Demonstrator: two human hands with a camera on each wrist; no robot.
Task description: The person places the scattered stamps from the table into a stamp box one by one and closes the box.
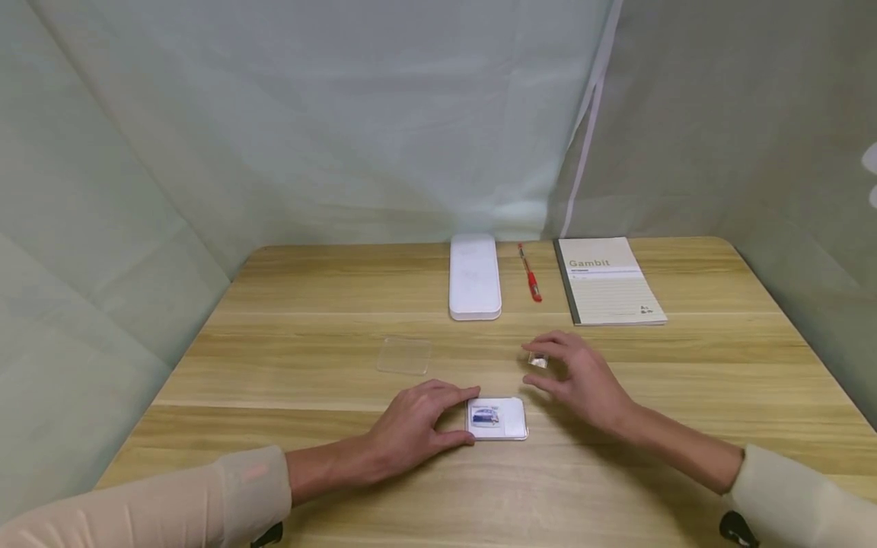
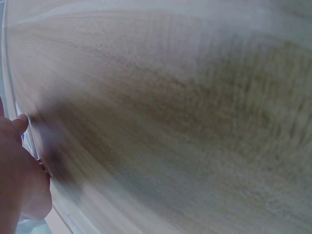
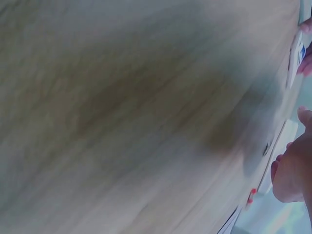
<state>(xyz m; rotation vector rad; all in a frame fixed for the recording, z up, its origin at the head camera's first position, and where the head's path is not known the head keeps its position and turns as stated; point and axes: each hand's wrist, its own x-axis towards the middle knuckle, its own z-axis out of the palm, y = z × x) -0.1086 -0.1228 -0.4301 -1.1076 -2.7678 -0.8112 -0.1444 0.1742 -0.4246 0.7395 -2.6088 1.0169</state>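
A small flat clear case (image 1: 515, 418) with a white insert and a blue-and-white stamp-like picture (image 1: 486, 415) lies on the wooden table. My left hand (image 1: 412, 428) holds its left end, thumb at the near corner and index finger at the far one. My right hand (image 1: 582, 378) hovers farther right with thumb and fingers spread apart. Between those fingers, a small clear and silvery piece (image 1: 539, 361) shows on the tabletop, partly covered by the index finger. A thin transparent rectangular cover (image 1: 404, 356) lies flat beyond my left hand.
Along the back of the table stand a white oblong box (image 1: 475, 278), a red pen (image 1: 530, 274) and a notebook (image 1: 612, 281) with a dark spine. Pale cloth walls (image 1: 342, 122) enclose the table's back and sides.
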